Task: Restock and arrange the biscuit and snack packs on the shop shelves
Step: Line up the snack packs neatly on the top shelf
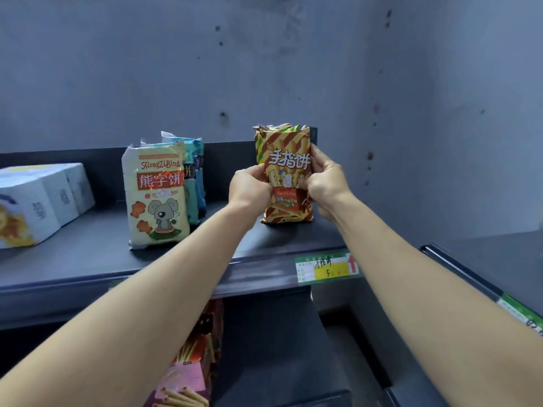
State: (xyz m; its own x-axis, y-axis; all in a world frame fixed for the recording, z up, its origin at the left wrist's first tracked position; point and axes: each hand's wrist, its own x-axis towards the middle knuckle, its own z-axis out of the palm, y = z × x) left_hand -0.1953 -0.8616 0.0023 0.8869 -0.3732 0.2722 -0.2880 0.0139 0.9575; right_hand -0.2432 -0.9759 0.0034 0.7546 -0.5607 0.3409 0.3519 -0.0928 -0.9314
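Red-and-gold striped foil marks the finger-biscuit pack (286, 174) now being set upright at the right end of the dark shelf (97, 254), directly above its green-and-yellow price label (327, 267). The left hand (249, 186) has its grip clamped on the pack's left edge, and the right hand (326, 180) has its grip clamped on the right edge, thumbs on the front face. The pack's base touches the shelf, and the tops of several more packs of the same kind show just behind it, though how many stand there is hard to tell. Well to the left stands a cream bear-biscuit pack (157, 198) fronting its own short row, and white boxes (38, 201) sit at the far left.

The step in hand looks like fronting this row: squaring the lead pack so it faces out. Next, the pack likely needs a gentle press back against its neighbours and a straight release, so the soft bag does not slump forward. The lower shelf holds wafer-roll cartons (188, 374).
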